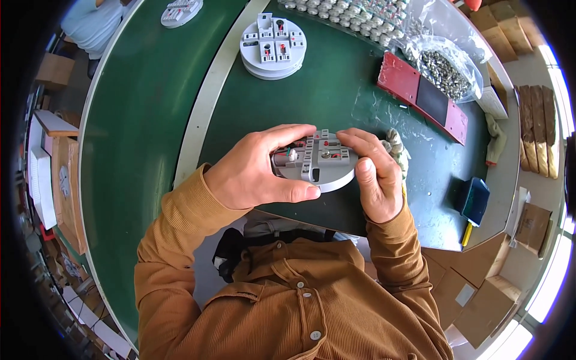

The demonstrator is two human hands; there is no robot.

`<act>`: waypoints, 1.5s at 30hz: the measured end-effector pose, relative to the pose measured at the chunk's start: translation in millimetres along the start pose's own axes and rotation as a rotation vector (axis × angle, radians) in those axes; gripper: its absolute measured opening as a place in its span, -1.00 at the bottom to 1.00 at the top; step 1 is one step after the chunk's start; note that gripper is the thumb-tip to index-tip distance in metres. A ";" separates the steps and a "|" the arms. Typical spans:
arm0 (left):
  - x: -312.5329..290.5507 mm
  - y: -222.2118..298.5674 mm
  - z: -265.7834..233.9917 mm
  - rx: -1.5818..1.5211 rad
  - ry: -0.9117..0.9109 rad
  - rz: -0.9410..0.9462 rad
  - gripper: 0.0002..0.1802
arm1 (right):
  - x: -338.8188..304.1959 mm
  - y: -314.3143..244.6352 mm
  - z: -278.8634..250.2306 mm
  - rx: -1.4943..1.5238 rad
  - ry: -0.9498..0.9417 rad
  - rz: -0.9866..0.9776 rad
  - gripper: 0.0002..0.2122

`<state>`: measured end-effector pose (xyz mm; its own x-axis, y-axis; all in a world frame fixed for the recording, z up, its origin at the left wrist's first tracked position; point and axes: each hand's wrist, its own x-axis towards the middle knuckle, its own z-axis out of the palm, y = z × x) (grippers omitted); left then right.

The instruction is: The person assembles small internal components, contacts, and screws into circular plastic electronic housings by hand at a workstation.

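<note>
Between my two hands is a round grey plastic base [336, 176], with raised slotted blocks and small red and metal parts on its top. My left hand [252, 168] grips its left side, the thumb along the near rim and the fingers at the far edge. On the right side, my right hand [379, 180] holds the rim with curled fingers and thumb. The base is raised above the green table [342, 96], near its front edge. Beyond it stands a stack of similar grey round bases [255, 55]. My fingers hide parts of the held base's edge.
A pale glove [396, 150] lies beside my right hand. Farther right are a red block with a black pad [420, 93], a clear bag of small metal parts [447, 69] and a dark blue scoop [475, 198]. Left runs a green belt [138, 150]; a person [93, 27] is beyond it.
</note>
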<state>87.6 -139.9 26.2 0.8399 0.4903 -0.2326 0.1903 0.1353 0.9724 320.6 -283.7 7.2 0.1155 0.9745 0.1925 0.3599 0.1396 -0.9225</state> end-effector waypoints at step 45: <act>20.5 41.0 -295.2 1.090 0.860 0.185 -0.79 | 45.3 -1.4 -36.1 -0.042 -0.062 0.060 -0.78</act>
<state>-37.4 129.8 55.2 0.4009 0.8485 0.3455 0.7400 -0.5222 0.4239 358.7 -246.1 29.3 0.0811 0.9901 0.1147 0.3929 0.0740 -0.9166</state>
